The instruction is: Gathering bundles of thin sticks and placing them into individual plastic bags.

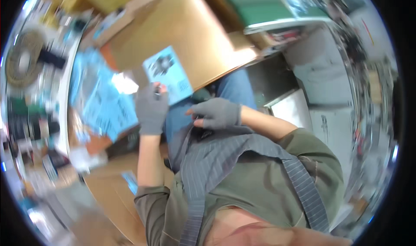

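Note:
A light blue printed bag or sheet (180,83) lies over the near left edge of a brown cardboard surface. On its upper part is a cluster of small dark parts (163,64), too blurred to name. My left hand (151,109), in a grey fingerless glove, is at the near left edge of the blue sheet. Its fingers are curled together at the tips, with a small dark thing by them that I cannot make out. My right hand (217,114), gloved the same way, hovers above my lap, thumb and fingers apart, nothing seen between them.
The brown cardboard box (173,25) fills the space ahead. Larger crumpled blue plastic bags (106,103) lie at the left. A green bin (277,8) stands far right, a white panel (292,109) nearer. Another cardboard box (112,194) sits at lower left. Cluttered shelves line both sides.

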Available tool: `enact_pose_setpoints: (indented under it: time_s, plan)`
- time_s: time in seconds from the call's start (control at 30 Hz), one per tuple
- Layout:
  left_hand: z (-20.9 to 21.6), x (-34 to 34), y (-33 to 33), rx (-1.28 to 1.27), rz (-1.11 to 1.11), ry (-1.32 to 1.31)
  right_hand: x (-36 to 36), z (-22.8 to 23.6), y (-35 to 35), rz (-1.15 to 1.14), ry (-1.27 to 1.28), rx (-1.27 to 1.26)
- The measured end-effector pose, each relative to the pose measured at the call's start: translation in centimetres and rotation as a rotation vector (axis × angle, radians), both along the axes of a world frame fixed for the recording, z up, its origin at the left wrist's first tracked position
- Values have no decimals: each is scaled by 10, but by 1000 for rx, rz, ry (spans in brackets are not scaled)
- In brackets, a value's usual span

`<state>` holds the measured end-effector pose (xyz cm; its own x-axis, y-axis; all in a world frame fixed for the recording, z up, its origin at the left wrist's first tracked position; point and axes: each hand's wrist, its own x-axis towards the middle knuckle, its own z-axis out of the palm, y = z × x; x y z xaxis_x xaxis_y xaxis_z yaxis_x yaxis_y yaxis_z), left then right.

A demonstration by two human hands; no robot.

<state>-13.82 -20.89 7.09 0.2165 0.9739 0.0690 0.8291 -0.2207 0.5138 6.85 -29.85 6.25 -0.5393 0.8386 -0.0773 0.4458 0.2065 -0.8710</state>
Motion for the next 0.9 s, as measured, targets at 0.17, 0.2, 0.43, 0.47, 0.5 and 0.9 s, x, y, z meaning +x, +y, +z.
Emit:
enact_pose_setpoints:
  time_s: [0.17,0.2,0.43,0.47,0.5,0.9]
  plan:
    - [-38,105,55,-183,-251,744,46,3,-13,-222,118,-22]
    - [-29,114,55,-258,-296,757,60,6,-18,-281,119,-108]
    - [-60,64,50,37,-116,457,64,-9,-2,-533,260,-94]
    - [-53,60,49,-87,-77,431,62,-3,5,-471,236,-88]
    - [-50,52,46,-82,-79,433,59,2,11,-407,213,-82]
    - [-19,55,21,-255,-285,-688,16,-12,76,-619,251,-89]
